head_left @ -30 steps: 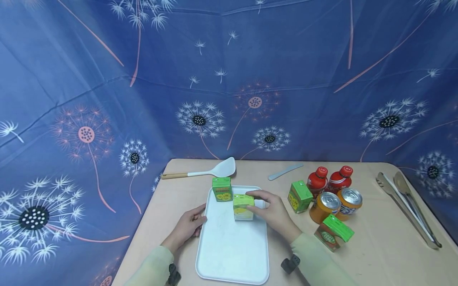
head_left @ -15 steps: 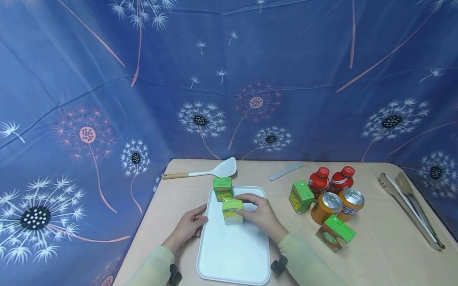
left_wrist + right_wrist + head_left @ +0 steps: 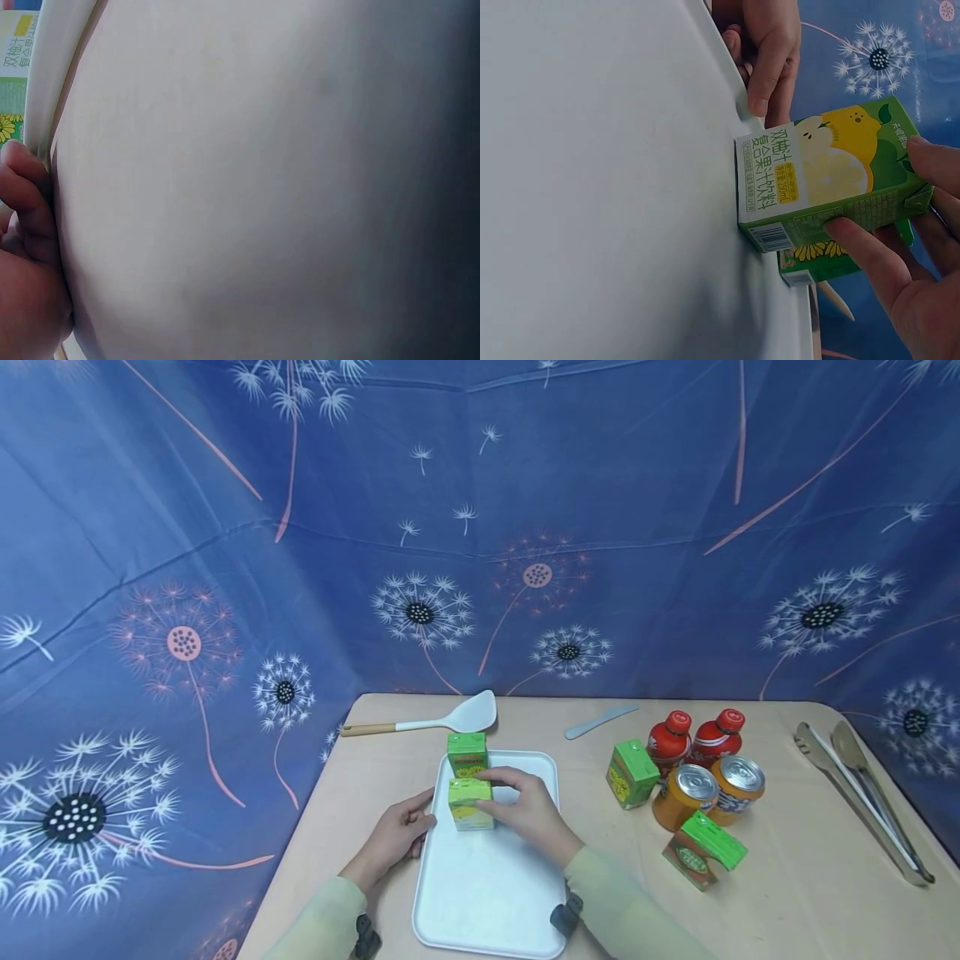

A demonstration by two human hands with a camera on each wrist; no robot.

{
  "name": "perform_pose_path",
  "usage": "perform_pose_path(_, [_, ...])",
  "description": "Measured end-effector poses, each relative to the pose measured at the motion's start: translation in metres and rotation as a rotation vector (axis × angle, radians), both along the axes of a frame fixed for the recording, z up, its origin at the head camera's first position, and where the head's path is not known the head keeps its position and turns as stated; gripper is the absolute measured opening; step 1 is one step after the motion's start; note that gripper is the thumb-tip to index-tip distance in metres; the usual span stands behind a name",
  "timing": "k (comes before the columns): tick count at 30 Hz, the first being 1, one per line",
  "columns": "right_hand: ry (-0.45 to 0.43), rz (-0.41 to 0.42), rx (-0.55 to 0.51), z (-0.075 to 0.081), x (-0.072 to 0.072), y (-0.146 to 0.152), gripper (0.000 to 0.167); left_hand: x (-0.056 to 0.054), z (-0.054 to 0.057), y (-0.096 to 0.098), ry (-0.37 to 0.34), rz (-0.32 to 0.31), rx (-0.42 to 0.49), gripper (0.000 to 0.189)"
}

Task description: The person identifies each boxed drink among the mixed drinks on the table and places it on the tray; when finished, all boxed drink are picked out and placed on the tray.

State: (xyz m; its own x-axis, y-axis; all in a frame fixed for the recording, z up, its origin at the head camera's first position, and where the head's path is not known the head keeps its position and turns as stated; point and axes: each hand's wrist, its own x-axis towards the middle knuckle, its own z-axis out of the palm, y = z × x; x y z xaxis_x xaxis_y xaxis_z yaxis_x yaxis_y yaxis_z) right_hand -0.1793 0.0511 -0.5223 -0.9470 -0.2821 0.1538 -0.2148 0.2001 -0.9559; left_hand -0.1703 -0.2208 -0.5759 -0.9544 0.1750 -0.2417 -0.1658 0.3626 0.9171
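A white tray (image 3: 487, 902) lies lengthwise before me. My right hand (image 3: 528, 818) grips a light green juice carton (image 3: 463, 814) with a lemon picture, thumb on one side and fingers on the other. It is upright over the tray's left part, just in front of a darker green carton (image 3: 467, 753) with yellow flowers. In the right wrist view the lemon carton (image 3: 817, 172) has its base at the tray surface, near the rim. My left hand (image 3: 393, 835) holds the tray's left edge, thumb at the rim; its other fingers are partly hidden.
Right of the tray stand a green carton (image 3: 632, 774), two red-capped bottles (image 3: 669, 737), two orange cans (image 3: 684, 797) and a brown-green carton (image 3: 703, 850). A white spatula (image 3: 468, 712) and a pale knife (image 3: 600, 722) lie behind; metal utensils (image 3: 862, 802) lie far right.
My right hand has moved left across the tray with the lemon carton, bringing it in front of the flowered carton. The left hand has stayed at the tray's edge.
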Motion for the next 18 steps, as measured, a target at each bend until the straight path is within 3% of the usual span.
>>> perform_pose_path(18, [0.013, 0.005, 0.031, -0.002, -0.002, -0.014, 0.044, 0.001, 0.001, 0.000, -0.002, -0.013, -0.007, 0.057])
